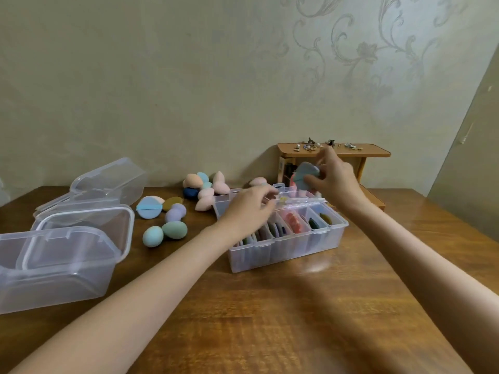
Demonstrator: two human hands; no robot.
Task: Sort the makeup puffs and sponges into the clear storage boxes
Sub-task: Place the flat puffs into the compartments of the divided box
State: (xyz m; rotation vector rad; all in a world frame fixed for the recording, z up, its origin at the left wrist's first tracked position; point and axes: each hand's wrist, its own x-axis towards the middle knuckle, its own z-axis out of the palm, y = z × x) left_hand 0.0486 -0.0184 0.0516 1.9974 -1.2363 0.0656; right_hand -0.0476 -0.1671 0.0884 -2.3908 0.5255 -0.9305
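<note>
A clear divided box point(289, 238) stood mid-frame, lid open, flat puffs upright in its compartments — egg-shaped sponges point(172, 220) lay loose at centre-left, beside empty clear boxes point(54, 255).

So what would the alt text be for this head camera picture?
A person's right hand holds a blue puff above a clear divided box of puffs, while the left hand reaches over it. Egg-shaped sponges lie loose on the wooden table.

Head view, sole camera: worn on the person's head, wide-angle, facing forward and down across the wooden bench point(310, 306) toward the patterned wall point(189, 90). Near range; both forearms enter from the lower edge.
</note>
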